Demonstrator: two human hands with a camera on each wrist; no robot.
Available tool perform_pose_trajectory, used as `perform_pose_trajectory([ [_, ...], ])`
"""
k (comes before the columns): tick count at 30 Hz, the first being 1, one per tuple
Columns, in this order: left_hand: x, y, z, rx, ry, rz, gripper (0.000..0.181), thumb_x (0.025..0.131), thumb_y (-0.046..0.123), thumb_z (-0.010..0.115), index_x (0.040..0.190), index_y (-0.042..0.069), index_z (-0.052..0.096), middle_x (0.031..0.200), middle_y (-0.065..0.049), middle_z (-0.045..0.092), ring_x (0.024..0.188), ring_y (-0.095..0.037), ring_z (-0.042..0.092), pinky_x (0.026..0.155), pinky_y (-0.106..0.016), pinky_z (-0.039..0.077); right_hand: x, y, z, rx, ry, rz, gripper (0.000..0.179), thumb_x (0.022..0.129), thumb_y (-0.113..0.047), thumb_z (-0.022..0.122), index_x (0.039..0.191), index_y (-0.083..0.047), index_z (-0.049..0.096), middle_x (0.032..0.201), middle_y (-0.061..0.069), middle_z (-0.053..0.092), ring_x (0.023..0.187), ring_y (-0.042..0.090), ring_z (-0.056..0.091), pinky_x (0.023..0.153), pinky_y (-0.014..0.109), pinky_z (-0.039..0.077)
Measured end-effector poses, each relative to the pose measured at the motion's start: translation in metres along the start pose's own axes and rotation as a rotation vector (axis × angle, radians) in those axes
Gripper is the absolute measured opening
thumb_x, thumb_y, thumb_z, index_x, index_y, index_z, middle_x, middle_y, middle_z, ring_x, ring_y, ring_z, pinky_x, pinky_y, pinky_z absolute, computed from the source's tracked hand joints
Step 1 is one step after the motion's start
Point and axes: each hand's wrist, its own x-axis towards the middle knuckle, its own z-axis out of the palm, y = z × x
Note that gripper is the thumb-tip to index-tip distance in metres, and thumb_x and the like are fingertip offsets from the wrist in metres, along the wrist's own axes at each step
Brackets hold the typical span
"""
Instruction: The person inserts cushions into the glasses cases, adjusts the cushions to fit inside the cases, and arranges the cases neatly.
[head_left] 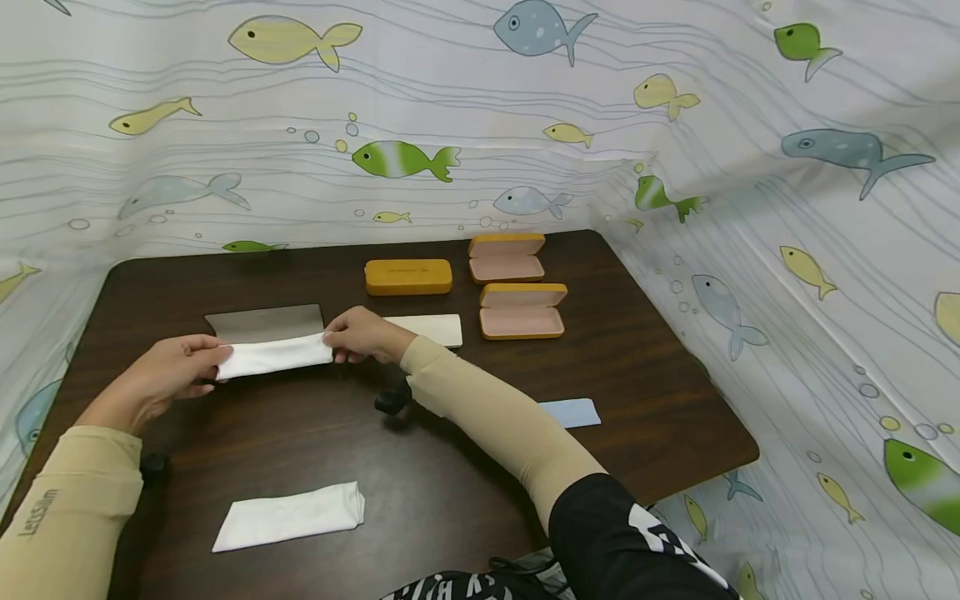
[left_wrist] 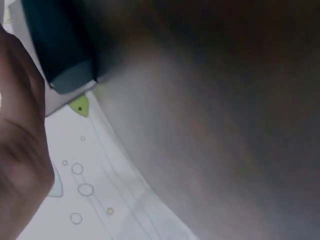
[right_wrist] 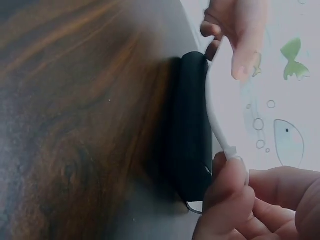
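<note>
Both hands hold a folded white cloth point(head_left: 275, 356) stretched level between them. My left hand point(head_left: 171, 367) pinches its left end between thumb and fingers. My right hand point(head_left: 367, 335) pinches the right end. Just behind the cloth is a dark case with a grey panel point(head_left: 266, 323); in the right wrist view the case point(right_wrist: 190, 125) looks long and black, and its inside is hidden. The left wrist view shows only part of the left hand point(left_wrist: 22, 135) and the dark case's end point(left_wrist: 72, 77). A second folded white cloth point(head_left: 288, 517) lies near the front of the table.
At the back of the dark wooden table point(head_left: 420, 508) are a shut yellow case point(head_left: 408, 277) and two opened yellow cases, one farther back point(head_left: 506, 267), one nearer point(head_left: 522, 322). A flat white piece point(head_left: 438, 329) lies partly behind the right hand, and a light blue piece point(head_left: 573, 412) beyond the right forearm.
</note>
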Motion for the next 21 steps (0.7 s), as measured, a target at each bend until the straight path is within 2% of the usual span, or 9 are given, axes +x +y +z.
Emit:
perform_pose_trajectory([
  [4,0.004,0.003,-0.006,0.119,0.022,-0.013,0.056,0.108,0.036,0.048,0.135,-0.013,0.047,0.089,0.004,0.063,0.077,-0.006,0.061,0.068,-0.028,0.056,0.006,-0.001,0.006,-0.055,0.054,-0.012,0.017,0.103,-0.011,0.06,0.109,-0.002,0.073,0.071,0.006,0.065,0.058,0.013,0.058,0.052,0.021,0.047],
  [9,-0.002,-0.004,-0.008,0.234,0.096,-0.02,0.059,0.108,0.039,0.047,0.134,-0.014,0.047,0.086,-0.002,0.065,0.075,-0.012,0.059,0.064,-0.028,0.054,0.012,-0.005,0.021,-0.188,0.109,-0.016,0.017,0.104,-0.015,0.06,0.103,-0.005,0.075,0.067,0.004,0.061,0.056,0.011,0.054,0.05,0.02,0.044],
  [11,-0.003,-0.006,-0.008,0.276,0.121,-0.015,0.059,0.108,0.041,0.047,0.132,-0.013,0.05,0.088,-0.005,0.065,0.077,-0.015,0.058,0.066,-0.033,0.053,0.012,-0.006,0.024,-0.233,0.116,-0.026,0.018,0.104,-0.016,0.059,0.102,-0.007,0.075,0.065,0.003,0.06,0.055,0.011,0.053,0.05,0.02,0.044],
  [16,0.0,-0.005,-0.009,0.336,0.145,0.006,0.057,0.107,0.044,0.046,0.127,-0.009,0.054,0.09,-0.007,0.065,0.081,-0.02,0.057,0.075,-0.044,0.047,0.015,-0.006,0.024,-0.339,0.125,-0.073,0.025,0.105,-0.016,0.058,0.085,-0.009,0.071,0.064,0.001,0.057,0.053,0.009,0.05,0.049,0.02,0.043],
  [21,0.006,0.0,-0.01,0.361,0.157,0.017,0.053,0.108,0.041,0.046,0.124,-0.009,0.055,0.085,-0.007,0.062,0.079,-0.022,0.055,0.075,-0.043,0.043,0.022,-0.004,0.023,-0.399,0.137,-0.102,0.031,0.105,-0.016,0.056,0.076,-0.011,0.064,0.068,-0.001,0.055,0.049,0.008,0.043,0.047,0.019,0.038],
])
